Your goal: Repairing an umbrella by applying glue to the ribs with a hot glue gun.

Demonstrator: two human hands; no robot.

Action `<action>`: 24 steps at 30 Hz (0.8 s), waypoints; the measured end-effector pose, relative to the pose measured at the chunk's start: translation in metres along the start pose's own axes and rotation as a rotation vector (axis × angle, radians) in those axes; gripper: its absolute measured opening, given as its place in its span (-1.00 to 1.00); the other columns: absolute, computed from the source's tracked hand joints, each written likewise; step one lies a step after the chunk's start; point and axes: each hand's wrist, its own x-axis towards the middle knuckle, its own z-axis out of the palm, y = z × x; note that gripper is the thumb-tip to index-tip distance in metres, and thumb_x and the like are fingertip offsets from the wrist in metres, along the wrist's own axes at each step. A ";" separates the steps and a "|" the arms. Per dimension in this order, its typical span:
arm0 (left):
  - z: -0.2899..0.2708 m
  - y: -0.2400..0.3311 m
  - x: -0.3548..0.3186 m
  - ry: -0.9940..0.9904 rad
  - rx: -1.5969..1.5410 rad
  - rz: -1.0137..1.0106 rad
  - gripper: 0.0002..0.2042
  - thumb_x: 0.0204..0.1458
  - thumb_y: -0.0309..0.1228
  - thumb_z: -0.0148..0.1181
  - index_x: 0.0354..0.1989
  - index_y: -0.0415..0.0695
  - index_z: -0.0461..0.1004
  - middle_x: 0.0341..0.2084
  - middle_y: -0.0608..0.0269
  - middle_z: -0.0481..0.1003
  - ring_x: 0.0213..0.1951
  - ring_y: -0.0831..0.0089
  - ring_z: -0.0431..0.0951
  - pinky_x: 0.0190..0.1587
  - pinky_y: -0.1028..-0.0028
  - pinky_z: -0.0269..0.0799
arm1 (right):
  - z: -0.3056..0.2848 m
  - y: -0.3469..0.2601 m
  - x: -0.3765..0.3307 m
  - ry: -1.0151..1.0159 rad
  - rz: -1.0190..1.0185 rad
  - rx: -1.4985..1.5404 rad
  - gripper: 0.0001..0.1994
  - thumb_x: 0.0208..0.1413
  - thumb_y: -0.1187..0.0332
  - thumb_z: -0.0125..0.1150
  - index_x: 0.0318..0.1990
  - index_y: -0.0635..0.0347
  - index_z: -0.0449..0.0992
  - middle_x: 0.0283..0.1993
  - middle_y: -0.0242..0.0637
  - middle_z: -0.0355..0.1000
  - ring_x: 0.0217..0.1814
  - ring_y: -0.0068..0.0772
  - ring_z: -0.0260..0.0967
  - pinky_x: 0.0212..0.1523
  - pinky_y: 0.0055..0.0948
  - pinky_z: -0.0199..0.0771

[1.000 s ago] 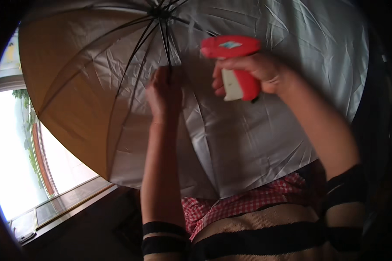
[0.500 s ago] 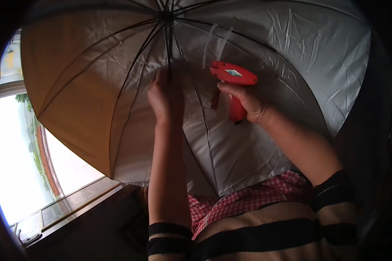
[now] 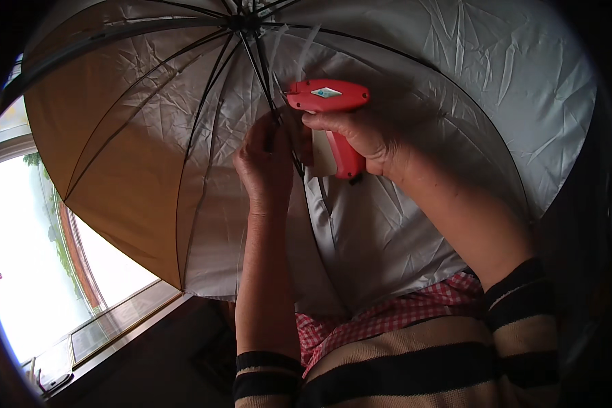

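An open umbrella (image 3: 415, 183) with a silvery inner side spreads before me, its black ribs running out from a hub (image 3: 243, 24) at the top. My left hand (image 3: 265, 166) is closed around one black rib (image 3: 262, 71), some way below the hub. My right hand (image 3: 367, 139) grips a red tagging gun (image 3: 340, 96) by its handle. The needle end points left, close to the rib and my left fingers; whether it touches them I cannot tell. Clear plastic fasteners (image 3: 307, 49) stick up from the gun's top. A pale flat piece (image 3: 324, 156) shows beside its handle.
A red-and-white checked cloth (image 3: 381, 333) lies over my lap under the canopy's near edge. To the left is a bright window (image 3: 27, 251) with a framed sill (image 3: 119, 323). A thick dark bar (image 3: 109, 41) curves across the upper left.
The tagging gun in my right hand has moved left and slightly up, nearer my left hand. My left hand sits a little lower, and the umbrella's hub has shifted left.
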 end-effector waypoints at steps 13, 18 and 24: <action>0.000 0.008 0.001 -0.051 0.011 -0.078 -0.69 -0.07 -0.58 0.09 -0.10 -0.14 0.48 -0.56 0.34 0.46 -0.50 0.63 0.42 -0.38 0.58 0.37 | -0.006 -0.014 -0.004 -0.227 0.184 0.138 -0.75 0.00 0.27 0.19 -0.25 0.25 0.43 -0.37 -0.22 0.46 -0.35 -0.31 0.47 -0.28 -0.30 0.52; -0.002 0.001 0.002 -0.066 -0.111 -0.113 -0.69 -0.07 -0.57 0.12 -0.09 -0.14 0.48 -0.56 0.39 0.45 -0.50 0.66 0.39 -0.37 0.60 0.35 | -0.012 -0.018 -0.002 -0.292 0.324 0.190 -0.74 0.00 0.24 0.18 -0.31 0.30 0.44 -0.40 -0.13 0.47 -0.36 -0.26 0.48 -0.28 -0.26 0.53; 0.004 0.005 0.003 -0.075 -0.133 -0.119 -0.71 -0.06 -0.57 0.12 -0.10 -0.15 0.47 -0.57 0.43 0.43 -0.49 0.68 0.36 -0.38 0.61 0.34 | -0.011 -0.023 -0.001 -0.240 0.311 0.126 -0.73 -0.01 0.24 0.18 -0.30 0.31 0.43 -0.38 -0.13 0.47 -0.35 -0.26 0.48 -0.27 -0.25 0.53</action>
